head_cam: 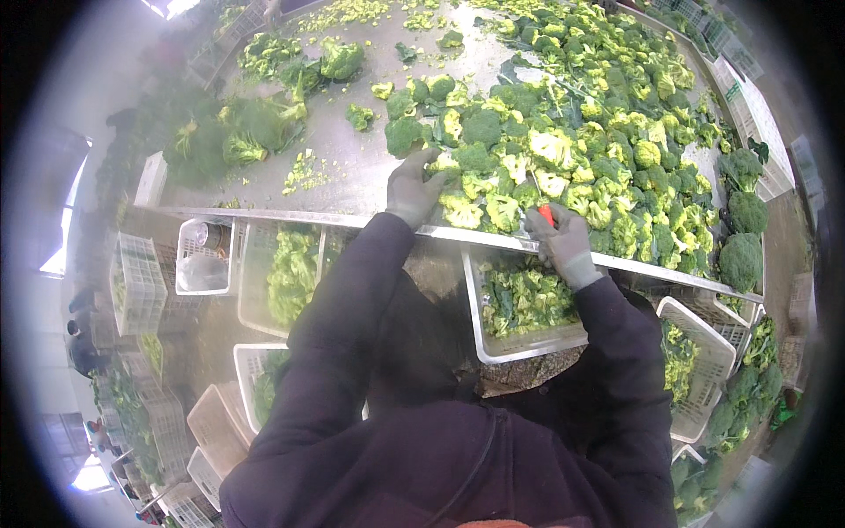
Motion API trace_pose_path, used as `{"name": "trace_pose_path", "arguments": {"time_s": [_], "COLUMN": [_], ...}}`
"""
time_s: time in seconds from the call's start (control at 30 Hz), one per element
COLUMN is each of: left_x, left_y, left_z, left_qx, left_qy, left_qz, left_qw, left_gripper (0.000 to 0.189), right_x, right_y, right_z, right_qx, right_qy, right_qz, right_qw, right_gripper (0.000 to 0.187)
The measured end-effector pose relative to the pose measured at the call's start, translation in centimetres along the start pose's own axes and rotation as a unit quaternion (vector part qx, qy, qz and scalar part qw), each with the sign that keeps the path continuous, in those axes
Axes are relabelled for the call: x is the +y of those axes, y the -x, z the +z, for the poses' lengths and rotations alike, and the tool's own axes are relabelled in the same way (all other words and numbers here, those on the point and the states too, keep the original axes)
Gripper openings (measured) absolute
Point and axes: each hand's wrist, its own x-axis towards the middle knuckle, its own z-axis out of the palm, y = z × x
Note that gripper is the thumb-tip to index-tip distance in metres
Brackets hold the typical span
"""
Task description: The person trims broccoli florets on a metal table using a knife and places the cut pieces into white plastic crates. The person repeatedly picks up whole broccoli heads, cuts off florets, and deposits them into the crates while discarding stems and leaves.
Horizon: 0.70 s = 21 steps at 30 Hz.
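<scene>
A broad heap of cut broccoli florets covers the middle and right of a metal table. My gloved left hand rests at the heap's near left side, its thumb and fingers apart around the edge of some florets; whether it grips one is not clear. Over the table's near edge, my gloved right hand is closed on the red handle of a small knife, whose thin blade points away into the florets. Below that hand stands a white plastic crate with broccoli pieces in it.
Larger broccoli heads lie at the table's left, and more line its right end. Under the near edge at left are a crate of pale green pieces and a small white basket holding a jar and a plastic bag. Another crate leans at right.
</scene>
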Motion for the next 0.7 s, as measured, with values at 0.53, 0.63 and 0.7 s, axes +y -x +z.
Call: {"name": "trace_pose_path", "arguments": {"time_s": [0.53,0.63,0.7], "left_x": [5.2,5.2,5.2], "left_y": [3.1,2.7,2.5], "left_z": [5.5,5.6,5.0], "left_qx": [-0.147,-0.112,-0.123], "left_qy": [0.464,0.515,0.576], "left_qz": [-0.075,-0.086,-0.064], "left_qw": [0.870,0.845,0.806], "left_gripper": [0.075,0.067,0.061], "right_x": [-3.5,-4.0,-4.4], "right_y": [-3.5,-3.0,-2.0], "right_z": [3.1,1.7,0.0], "right_qx": [-0.035,0.153,0.040], "right_qy": [-0.166,0.168,0.133], "right_qz": [-0.034,-0.273,-0.212], "right_qw": [0.985,0.935,0.967], "right_gripper": [0.032,0.034,0.039]}}
